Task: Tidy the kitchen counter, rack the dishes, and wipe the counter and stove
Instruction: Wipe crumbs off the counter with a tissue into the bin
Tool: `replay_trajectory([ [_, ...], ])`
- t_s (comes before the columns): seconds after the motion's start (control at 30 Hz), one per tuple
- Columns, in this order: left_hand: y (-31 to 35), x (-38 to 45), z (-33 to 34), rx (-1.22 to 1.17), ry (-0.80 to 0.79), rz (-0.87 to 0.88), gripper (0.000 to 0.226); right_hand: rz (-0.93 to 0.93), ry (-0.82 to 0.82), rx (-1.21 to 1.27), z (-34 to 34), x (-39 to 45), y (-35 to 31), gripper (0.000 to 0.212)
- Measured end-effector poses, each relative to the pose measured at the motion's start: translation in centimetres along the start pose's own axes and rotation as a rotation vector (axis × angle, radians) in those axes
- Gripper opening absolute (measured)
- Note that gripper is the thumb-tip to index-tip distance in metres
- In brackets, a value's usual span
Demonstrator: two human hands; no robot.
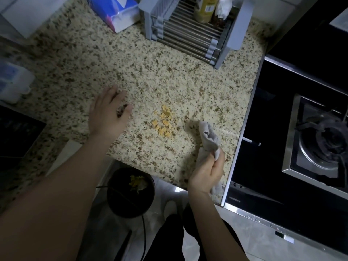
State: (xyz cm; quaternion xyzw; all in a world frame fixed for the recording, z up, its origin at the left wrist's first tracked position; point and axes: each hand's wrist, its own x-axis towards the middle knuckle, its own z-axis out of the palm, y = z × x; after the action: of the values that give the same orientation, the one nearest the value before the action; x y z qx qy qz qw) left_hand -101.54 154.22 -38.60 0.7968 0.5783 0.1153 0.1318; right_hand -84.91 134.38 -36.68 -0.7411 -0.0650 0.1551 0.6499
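A small heap of yellow crumbs (164,121) lies in the middle of the speckled granite counter (169,81). My left hand (108,112) hovers just left of the crumbs, fingers spread and holding nothing. My right hand (209,172) grips a bunched grey cloth (209,137) near the counter's front right corner, just right of the crumbs. The black glass stove (278,110) with its steel gas burner (323,140) lies to the right. A grey dish rack (190,32) stands at the back of the counter.
A blue tissue pack (116,12) lies back left of the rack. A yellow bottle (205,8) and a wrapped jar (222,12) stand on the rack. A white container (13,81) sits at far left. A dark bin (131,193) with scraps stands on the floor below the counter edge.
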Motion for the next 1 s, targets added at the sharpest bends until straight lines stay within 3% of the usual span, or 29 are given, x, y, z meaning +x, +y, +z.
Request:
replay_trajectory([
  [0.17, 0.1, -0.1, 0.1, -0.002, 0.007, 0.013, 0.052, -0.019, -0.022, 0.057, 3.5, -0.6, -0.4, 0.038],
  [0.37, 0.2, -0.2, 0.0, -0.04, 0.035, 0.024, 0.058, 0.096, -0.049, 0.221, 8.8, 0.2, -2.4, 0.031],
  [0.57, -0.1, -0.3, 0.1, -0.045, 0.038, 0.012, 0.055, 0.357, -0.044, 0.53, 9.9, 2.9, -3.7, 0.032],
  [0.8, -0.4, -0.3, 0.5, -0.067, 0.023, 0.006, 0.061, 0.665, -0.103, 0.702, 7.1, 4.4, -5.3, 0.023],
  [0.93, -0.2, -0.4, 0.1, -0.241, 0.018, 0.0, 0.046, 0.794, -0.171, 0.786, 5.1, 4.6, -7.1, 0.031],
  [1.0, 0.4, -1.3, -0.8, -0.539, 0.091, -0.088, 0.039, 0.831, -0.194, 0.804, 4.0, 4.5, -7.9, 0.032],
])
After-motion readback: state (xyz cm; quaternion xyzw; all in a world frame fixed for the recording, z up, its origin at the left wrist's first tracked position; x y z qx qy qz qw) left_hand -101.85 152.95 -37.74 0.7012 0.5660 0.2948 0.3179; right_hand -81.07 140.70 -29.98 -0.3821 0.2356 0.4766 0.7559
